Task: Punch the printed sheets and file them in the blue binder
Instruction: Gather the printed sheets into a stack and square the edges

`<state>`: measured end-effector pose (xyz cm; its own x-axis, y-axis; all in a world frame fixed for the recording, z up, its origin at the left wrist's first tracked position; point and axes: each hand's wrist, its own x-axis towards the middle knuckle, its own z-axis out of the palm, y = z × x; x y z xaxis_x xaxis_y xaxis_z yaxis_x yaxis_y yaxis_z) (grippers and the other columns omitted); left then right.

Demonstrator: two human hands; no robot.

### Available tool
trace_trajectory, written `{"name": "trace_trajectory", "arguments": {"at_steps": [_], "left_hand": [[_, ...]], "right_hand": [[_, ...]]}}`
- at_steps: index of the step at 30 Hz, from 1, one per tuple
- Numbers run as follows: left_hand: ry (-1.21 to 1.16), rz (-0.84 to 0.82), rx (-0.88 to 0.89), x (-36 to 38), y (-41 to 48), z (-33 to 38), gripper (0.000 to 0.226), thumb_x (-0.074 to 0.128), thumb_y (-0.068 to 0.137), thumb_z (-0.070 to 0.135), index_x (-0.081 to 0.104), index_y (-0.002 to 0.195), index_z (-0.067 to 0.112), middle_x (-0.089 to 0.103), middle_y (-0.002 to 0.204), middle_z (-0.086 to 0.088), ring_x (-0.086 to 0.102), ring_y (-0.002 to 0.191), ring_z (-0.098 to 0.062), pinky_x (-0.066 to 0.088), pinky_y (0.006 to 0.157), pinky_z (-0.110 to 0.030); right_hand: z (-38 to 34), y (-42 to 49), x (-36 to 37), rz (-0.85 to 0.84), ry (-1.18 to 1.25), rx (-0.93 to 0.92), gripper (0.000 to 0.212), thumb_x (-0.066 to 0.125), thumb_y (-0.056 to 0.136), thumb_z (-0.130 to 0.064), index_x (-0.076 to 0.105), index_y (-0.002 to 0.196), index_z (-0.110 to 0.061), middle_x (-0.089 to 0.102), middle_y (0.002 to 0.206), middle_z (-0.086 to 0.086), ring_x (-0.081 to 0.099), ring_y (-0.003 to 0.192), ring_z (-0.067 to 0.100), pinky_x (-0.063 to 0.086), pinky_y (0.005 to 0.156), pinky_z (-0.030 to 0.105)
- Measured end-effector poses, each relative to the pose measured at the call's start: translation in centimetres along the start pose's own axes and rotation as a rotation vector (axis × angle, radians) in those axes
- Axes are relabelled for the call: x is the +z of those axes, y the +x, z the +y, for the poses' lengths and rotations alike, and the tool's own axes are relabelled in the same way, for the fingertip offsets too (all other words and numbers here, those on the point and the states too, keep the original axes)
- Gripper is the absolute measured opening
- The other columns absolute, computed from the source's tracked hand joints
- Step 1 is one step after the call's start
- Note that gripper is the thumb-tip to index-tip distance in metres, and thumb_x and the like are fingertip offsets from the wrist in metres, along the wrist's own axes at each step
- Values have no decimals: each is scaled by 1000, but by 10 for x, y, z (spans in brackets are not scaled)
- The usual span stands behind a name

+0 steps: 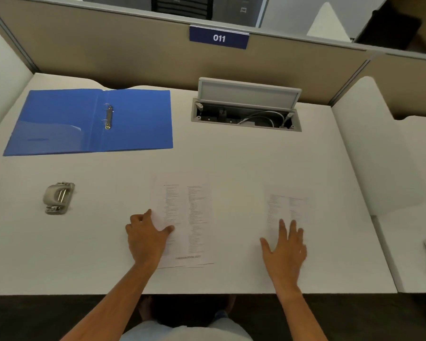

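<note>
The printed sheets (190,217) lie on the white worktop (231,156) on the person's side of the blue binder (89,121) and off to its right, long axis running away from the person, roughly parallel to the binder's spine. Their stepped bottom edges suggest more than one page. A single sheet (288,207) lies farther right of the binder, set the same way and well apart from the first lot.

The left hand (145,237) pinches the left edge of the printed sheets, thumb on top and fingers curled at the margin. The right hand (285,249) rests flat on the lower part of the single sheet, fingers spread.

The binder is laid open and flat, its rings (108,116) bare. Whether they are sprung open is too small to tell. The hole punch (58,198) sits on the person's side of the binder, under its left cover – so both punch and binder lie to the left of both hands, and the left hand is the nearer one.

Likely next is gathering the two lots into one stack and carrying it left to the punch; nothing stands on that path. Level with the binder on its right is an open cable box (246,112), out of the way.
</note>
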<state>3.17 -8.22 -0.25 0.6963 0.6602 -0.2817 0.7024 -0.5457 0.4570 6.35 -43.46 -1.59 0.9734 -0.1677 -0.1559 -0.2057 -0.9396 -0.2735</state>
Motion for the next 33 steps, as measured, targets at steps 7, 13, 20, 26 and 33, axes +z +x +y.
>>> {"name": "trace_trajectory", "arguments": {"at_steps": [7,13,20,26,33], "left_hand": [[44,-37,24,21,-18,27,90,85,81,58,53,154,15,48,137,-9,46,130,-32,58,91,-50],[105,-73,60,45,-46,67,94,82,78,67,53,152,18,49,134,-2,49,126,-24,61,86,-41],[143,-70,83,75,-80,101,90,81,79,65,53,152,20,49,131,-2,50,122,-23,59,84,-37],[64,-63,62,89,-95,112,76,75,92,53,51,155,18,48,133,-1,50,123,-20,58,89,-35],[-153,17,-117,89,-95,127,57,58,101,58,66,142,20,57,137,-3,55,125,-23,56,99,-41]], "right_hand": [[67,9,-8,-249,-188,-103,93,40,102,-77,-1,174,-35,-10,184,6,-1,170,36,10,130,72],[47,26,-6,-188,-151,-285,83,58,97,-69,37,168,-34,37,170,14,42,148,37,39,113,59],[39,32,-6,-213,-164,-506,79,72,93,-58,47,163,-31,48,158,13,53,133,35,44,108,57],[28,23,-1,-226,-218,-656,78,74,91,-59,50,160,-30,55,149,13,61,120,34,51,99,55],[5,20,4,-249,-143,-708,73,67,95,-62,48,160,-34,54,152,10,59,125,32,50,103,52]]}}
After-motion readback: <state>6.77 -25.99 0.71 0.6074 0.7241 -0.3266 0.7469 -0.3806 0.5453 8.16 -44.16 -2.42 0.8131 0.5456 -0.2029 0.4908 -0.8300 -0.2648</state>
